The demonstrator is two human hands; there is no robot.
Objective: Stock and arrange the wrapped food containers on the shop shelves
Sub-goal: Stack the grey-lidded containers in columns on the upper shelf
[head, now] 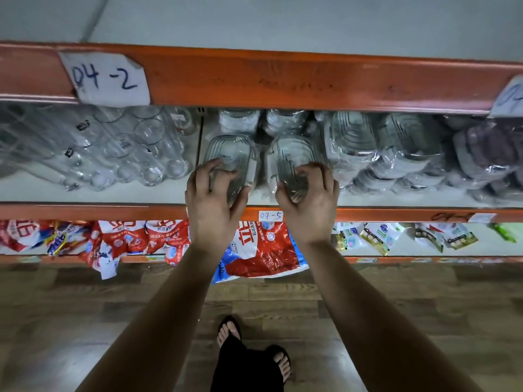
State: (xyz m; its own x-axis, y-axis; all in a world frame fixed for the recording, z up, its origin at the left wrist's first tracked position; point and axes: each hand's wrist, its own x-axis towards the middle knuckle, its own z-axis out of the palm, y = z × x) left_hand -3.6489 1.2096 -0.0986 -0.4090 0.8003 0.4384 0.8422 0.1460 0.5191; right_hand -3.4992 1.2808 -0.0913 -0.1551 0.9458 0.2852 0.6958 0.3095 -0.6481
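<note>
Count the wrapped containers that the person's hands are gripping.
2. The left hand grips the left container, the right hand grips the right container beside it, both at the shelf front. Other containers stand ungripped behind; some may be hidden.

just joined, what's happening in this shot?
A person is stocking the middle shelf. Their left hand grips the left wrapped container and their right hand the right wrapped container, side by side near the shelf front. To the right sit more wrapped containers, to the left glass tumblers.
</note>
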